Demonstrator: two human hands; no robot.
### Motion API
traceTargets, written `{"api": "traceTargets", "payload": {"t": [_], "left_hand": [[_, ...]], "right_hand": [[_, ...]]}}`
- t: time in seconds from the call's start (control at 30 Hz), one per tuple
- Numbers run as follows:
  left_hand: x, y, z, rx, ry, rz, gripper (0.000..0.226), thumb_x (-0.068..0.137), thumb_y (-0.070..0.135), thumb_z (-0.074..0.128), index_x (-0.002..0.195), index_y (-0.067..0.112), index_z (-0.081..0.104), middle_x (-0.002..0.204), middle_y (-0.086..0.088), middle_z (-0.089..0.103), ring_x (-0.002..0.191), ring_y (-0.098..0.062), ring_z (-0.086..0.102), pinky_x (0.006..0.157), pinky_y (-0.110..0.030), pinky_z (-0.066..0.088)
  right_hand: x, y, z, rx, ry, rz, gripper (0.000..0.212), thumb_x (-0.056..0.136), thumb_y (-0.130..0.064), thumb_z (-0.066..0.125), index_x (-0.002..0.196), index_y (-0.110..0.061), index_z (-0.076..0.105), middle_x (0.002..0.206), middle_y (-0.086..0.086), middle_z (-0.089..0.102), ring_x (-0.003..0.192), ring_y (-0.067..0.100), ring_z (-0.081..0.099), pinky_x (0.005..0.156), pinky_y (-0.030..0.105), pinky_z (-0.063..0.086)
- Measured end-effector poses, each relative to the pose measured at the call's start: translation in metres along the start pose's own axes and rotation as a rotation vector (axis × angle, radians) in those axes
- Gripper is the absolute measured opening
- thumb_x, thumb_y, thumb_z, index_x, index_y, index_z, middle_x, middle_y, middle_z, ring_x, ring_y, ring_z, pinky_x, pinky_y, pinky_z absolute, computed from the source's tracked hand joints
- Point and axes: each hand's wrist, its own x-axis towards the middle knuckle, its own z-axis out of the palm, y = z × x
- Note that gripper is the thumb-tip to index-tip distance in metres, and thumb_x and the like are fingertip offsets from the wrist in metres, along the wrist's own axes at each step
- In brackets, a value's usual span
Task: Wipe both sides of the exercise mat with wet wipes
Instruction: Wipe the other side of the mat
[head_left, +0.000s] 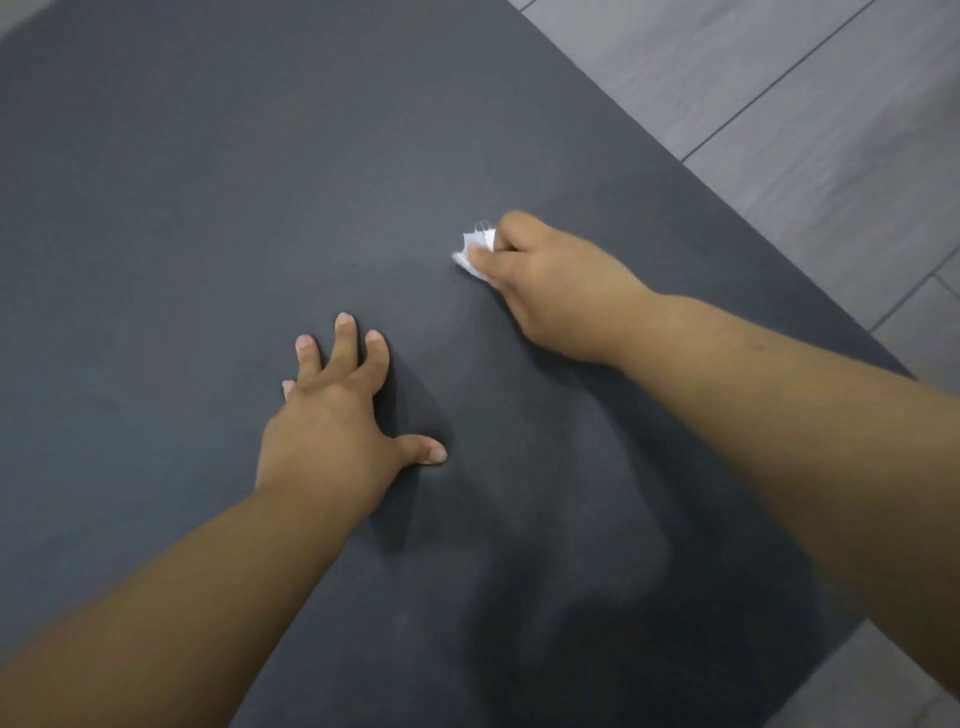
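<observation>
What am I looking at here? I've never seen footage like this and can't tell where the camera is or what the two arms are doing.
There is no machine here. A person wears a wide-angle camera on their head, aimed forward and down, so you see their own two bare arms reaching away from you.

The big dark grey surface is an exercise mat lying on a floor of pale grey planks, seen at the upper and lower right.

The right hand has its fingers curled round a crumpled white wet wipe and holds it down against the mat, which fits with wiping. The left hand holds nothing: its fingers are spread and rest on the mat, probably to steady the person or the mat.

The darker patches near the bottom look like shadow or dampness; the picture does not settle which.
</observation>
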Motion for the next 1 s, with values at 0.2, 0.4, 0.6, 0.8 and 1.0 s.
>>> {"api": "traceTargets", "payload": {"t": [0.2,0.4,0.6,0.8,1.0], "left_hand": [[0.002,0.005,-0.001,-0.038,-0.047,-0.066,0.107,0.070,0.058,0.069,0.149,0.035,-0.001,0.153,0.017,-0.023,0.144,-0.028,-0.014,0.111,-0.045,0.027],[0.005,0.012,-0.008,-0.057,-0.084,-0.100,0.108,0.071,0.054,0.070,0.148,0.036,-0.003,0.141,0.025,-0.031,0.143,-0.025,-0.016,0.114,-0.042,0.021],[0.010,0.006,-0.007,-0.097,-0.090,-0.097,0.109,0.069,0.054,0.073,0.148,0.039,-0.001,0.152,0.019,-0.024,0.143,-0.030,-0.014,0.113,-0.045,0.022],[0.013,-0.003,-0.003,-0.108,-0.060,-0.052,0.110,0.067,0.054,0.075,0.148,0.039,0.002,0.155,0.014,-0.019,0.145,-0.032,-0.006,0.113,-0.045,0.024],[0.003,-0.012,-0.008,-0.119,-0.043,0.066,0.109,0.068,0.045,0.079,0.150,0.028,0.009,0.157,0.010,-0.013,0.145,-0.027,-0.003,0.113,-0.043,0.025]], "right_hand": [[0.010,0.055,-0.032,-0.066,0.087,0.593,0.034,0.094,-0.006,0.043,0.127,-0.003,0.042,0.129,0.016,0.037,0.099,0.034,0.053,0.080,0.030,0.041],[0.014,0.052,-0.034,-0.004,0.060,0.584,0.029,0.091,-0.001,0.042,0.120,-0.001,0.043,0.124,0.016,0.039,0.079,0.028,0.046,0.067,0.030,0.035],[0.017,0.043,-0.036,-0.001,0.030,0.613,0.029,0.091,-0.005,0.043,0.119,-0.001,0.047,0.121,0.015,0.040,0.078,0.026,0.041,0.067,0.029,0.031],[0.002,-0.029,-0.006,0.080,-0.138,0.333,0.052,0.093,-0.009,0.043,0.143,-0.022,0.035,0.136,0.009,0.035,0.114,0.030,0.049,0.092,0.030,0.041],[-0.038,-0.086,0.004,0.058,-0.274,0.334,0.044,0.093,-0.011,0.044,0.135,-0.021,0.042,0.120,0.005,0.039,0.096,0.026,0.050,0.071,0.024,0.031]]}}
